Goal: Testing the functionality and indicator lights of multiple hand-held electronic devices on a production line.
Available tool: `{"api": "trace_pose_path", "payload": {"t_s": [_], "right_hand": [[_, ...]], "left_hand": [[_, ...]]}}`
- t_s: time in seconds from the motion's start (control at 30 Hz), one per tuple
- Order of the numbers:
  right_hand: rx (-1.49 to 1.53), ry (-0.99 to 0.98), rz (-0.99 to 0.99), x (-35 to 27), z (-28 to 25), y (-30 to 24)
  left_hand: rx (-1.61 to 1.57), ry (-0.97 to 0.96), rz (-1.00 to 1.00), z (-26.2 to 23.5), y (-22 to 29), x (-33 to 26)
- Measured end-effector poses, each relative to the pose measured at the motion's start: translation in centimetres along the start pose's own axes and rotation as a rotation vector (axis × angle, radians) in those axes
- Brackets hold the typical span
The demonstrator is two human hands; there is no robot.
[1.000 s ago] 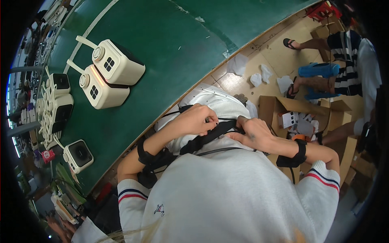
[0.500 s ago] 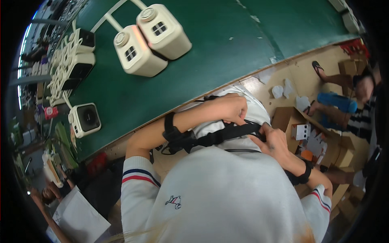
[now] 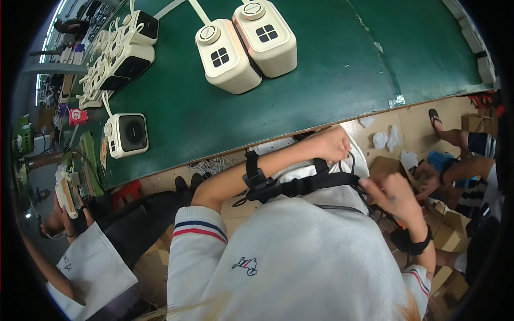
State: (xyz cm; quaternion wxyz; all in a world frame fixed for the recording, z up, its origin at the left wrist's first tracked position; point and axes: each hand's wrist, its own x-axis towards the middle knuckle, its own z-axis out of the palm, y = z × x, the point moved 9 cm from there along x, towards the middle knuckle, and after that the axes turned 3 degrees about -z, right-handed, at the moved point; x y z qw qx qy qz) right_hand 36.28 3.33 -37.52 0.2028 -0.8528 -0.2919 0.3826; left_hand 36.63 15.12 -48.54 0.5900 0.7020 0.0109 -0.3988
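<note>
A wide black strap (image 3: 321, 185) lies across my lap, over white trousers, with thin black cords beside it. My left hand (image 3: 333, 143) is closed in a fist just above the strap, close to the table edge; a thin cord runs down beside its knuckles, and whatever its fingers hold is hidden. At the strap's right end is my right hand (image 3: 397, 198), its thumb stretched out toward the strap and apart from the partly hidden, curled fingers. Black bands with small modules circle both wrists, the left module (image 3: 258, 181) resting next to the strap.
On the green table (image 3: 321, 96) stand two cream box-shaped devices (image 3: 230, 59) with round knobs, a cream speaker (image 3: 127, 135), and several more at the far left. Cardboard boxes (image 3: 452, 227) and another person's arm (image 3: 466, 174) are at right. Another person sits at lower left.
The view has shifted, so the table things appear farther right. My right hand has lifted away from the strap's end and turned. My left hand has moved off the strap toward the table edge.
</note>
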Motion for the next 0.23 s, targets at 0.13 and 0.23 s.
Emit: {"api": "trace_pose_path", "payload": {"t_s": [0.13,0.23], "right_hand": [[-0.169,0.282,-0.096,-0.1,-6.8,-1.4],[0.001,0.357,-0.122,0.1,-11.1,-2.5]], "left_hand": [[0.030,0.189,0.155,-1.6,0.6,1.5],[0.152,0.247,0.166,-1.8,0.8,1.8]]}}
